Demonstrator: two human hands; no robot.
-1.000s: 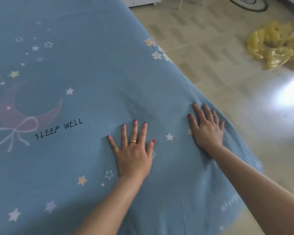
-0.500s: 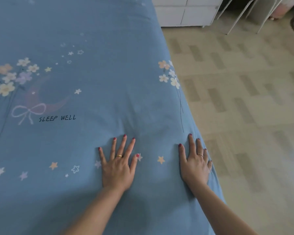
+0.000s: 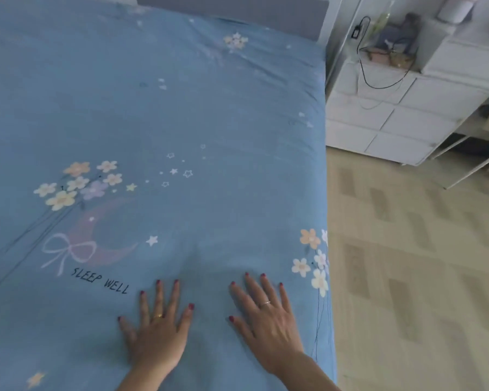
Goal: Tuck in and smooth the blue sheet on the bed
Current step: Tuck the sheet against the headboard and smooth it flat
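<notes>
The blue sheet [image 3: 209, 131], printed with stars, flowers, a moon and the words SLEEP WELL, covers the whole bed up to the grey headboard [image 3: 235, 12]. Faint creases run across its upper right part. My left hand [image 3: 157, 331] lies flat on the sheet near the bottom of the view, fingers spread, just right of the lettering. My right hand [image 3: 266, 320] lies flat beside it, fingers spread, a short way in from the bed's right edge. Neither hand holds any fabric.
A white drawer unit [image 3: 393, 119] stands right of the bed's head, with a black cable [image 3: 378, 77] and small items on top. White metal legs [image 3: 469, 167] stand on the patterned floor [image 3: 407, 263] beside it.
The view has swung up along the bed toward the headboard. Both hands have slid up the sheet, still flat, and the right hand has come inward from the bed's edge.
</notes>
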